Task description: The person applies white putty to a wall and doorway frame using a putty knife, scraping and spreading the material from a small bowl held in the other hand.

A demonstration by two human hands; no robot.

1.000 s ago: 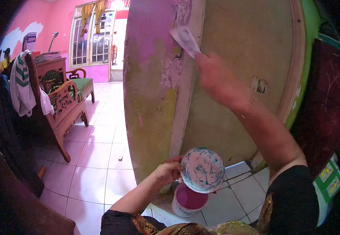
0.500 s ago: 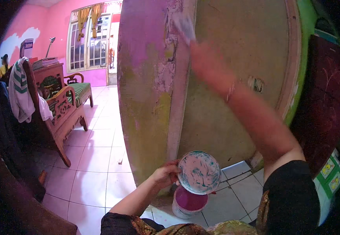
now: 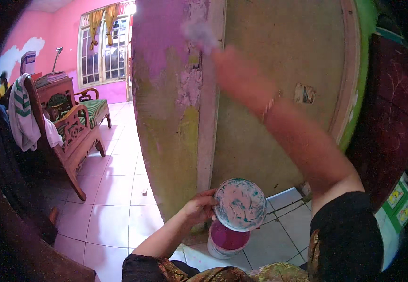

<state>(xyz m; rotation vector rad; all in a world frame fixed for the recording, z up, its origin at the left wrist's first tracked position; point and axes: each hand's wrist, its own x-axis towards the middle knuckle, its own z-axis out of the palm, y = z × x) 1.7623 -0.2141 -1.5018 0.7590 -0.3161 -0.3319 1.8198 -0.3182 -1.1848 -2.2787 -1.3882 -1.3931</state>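
Note:
My left hand (image 3: 200, 207) grips the rim of a round bucket lid (image 3: 240, 205), tilted up, its face smeared with pale pink paste and teal streaks. Just below the lid, a white bucket (image 3: 220, 254) of magenta paint (image 3: 230, 238) stands on the floor, partly covered from view. Raised high, my right hand (image 3: 227, 61) is closed around a pale, flat tool (image 3: 203, 35). Motion blur hides whether that is a brush or a scraper. It is at the patchy purple and olive wall (image 3: 166, 94), near the chipped corner strip beside the brown door (image 3: 279, 51).
A carved wooden bench (image 3: 74, 124) with a striped green seat is at the left, a white cloth (image 3: 24, 113) draped over its end. Behind it is a window (image 3: 103, 51). A dark red panel (image 3: 387, 108) stands at the far right. Pale tiles (image 3: 114, 188) cover the floor.
My right hand and its tool have shifted left across the wall corner. The view has turned slightly. My left hand still holds the lid over the bucket.

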